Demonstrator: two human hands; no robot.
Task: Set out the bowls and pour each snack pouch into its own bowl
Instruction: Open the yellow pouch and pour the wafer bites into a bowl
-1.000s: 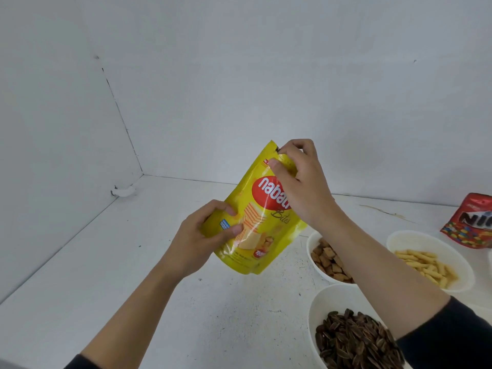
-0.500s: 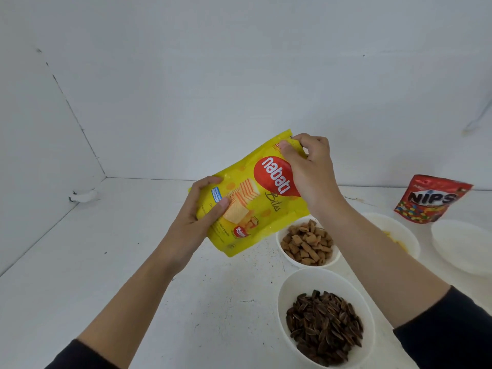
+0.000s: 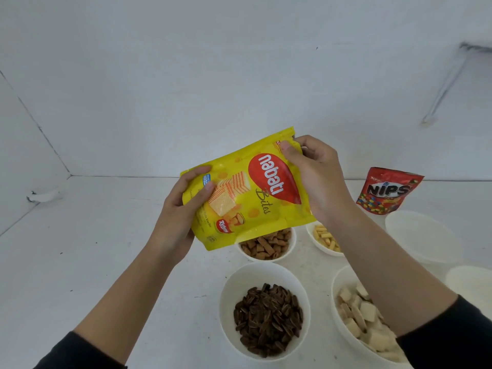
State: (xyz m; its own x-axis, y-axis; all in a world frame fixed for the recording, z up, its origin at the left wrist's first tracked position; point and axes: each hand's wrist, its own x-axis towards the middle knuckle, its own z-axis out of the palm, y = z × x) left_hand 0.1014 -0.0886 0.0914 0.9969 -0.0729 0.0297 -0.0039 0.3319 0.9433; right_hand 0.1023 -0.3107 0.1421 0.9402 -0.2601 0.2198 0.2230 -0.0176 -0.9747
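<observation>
Head view: both hands (image 3: 183, 217) (image 3: 316, 179) grip tilted yellow pouch (image 3: 250, 198).

The scene is seen through a single wide-angle camera worn on the head, faced forward and down over the white worktop (image 3: 111, 251). Both forearms are seen reaching in from the bottom edge, close to the lens. The bowl of dark seeds (image 3: 265, 310) is caught near the lower edge, while the back wall (image 3: 239, 75) fills the upper half.

Black sleeves (image 3: 450, 339) pushed up, forearms bare.
</observation>
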